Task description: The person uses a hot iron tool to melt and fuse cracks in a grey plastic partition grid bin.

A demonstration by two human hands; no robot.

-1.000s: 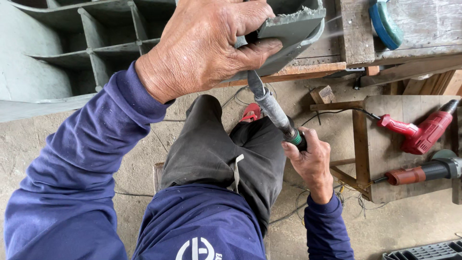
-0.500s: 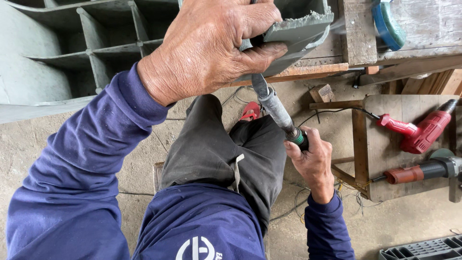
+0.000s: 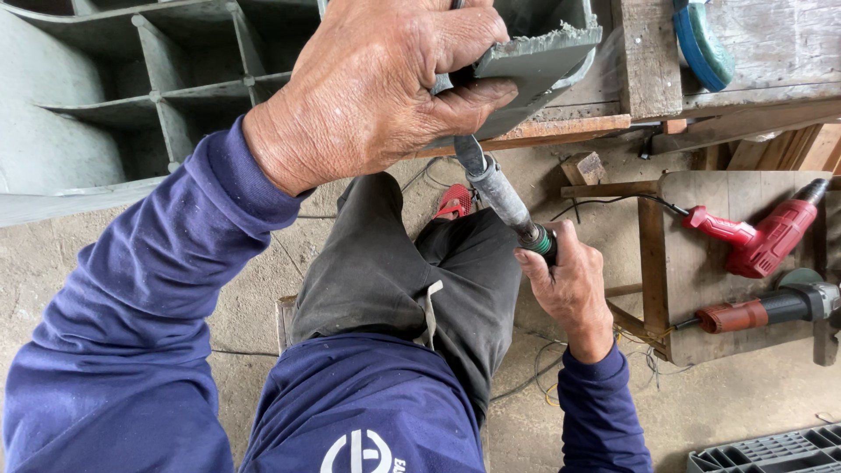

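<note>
My left hand [image 3: 377, 88] grips the rough-edged corner of a grey-green plastic part [image 3: 543, 61], thumb underneath and fingers over the top. My right hand [image 3: 569, 289] holds the green-banded handle of a grey rod-shaped hand tool [image 3: 499, 197]. The tool slants up to the left and its tip reaches the underside of the part, just below my left thumb. I sit with my dark trousers [image 3: 412, 280] under both hands.
A large grey-green gridded moulding [image 3: 149, 88] fills the upper left. A wooden bench [image 3: 701, 96] carries a blue-green disc [image 3: 705, 44]. On a low board at right lie a red drill [image 3: 771, 236] and an angle grinder [image 3: 771, 307]. A grey crate [image 3: 771, 451] sits bottom right. Cables cross the concrete floor.
The grey part and my left hand have shifted slightly up and right in view. The tool stays against the part's underside with little visible movement.
</note>
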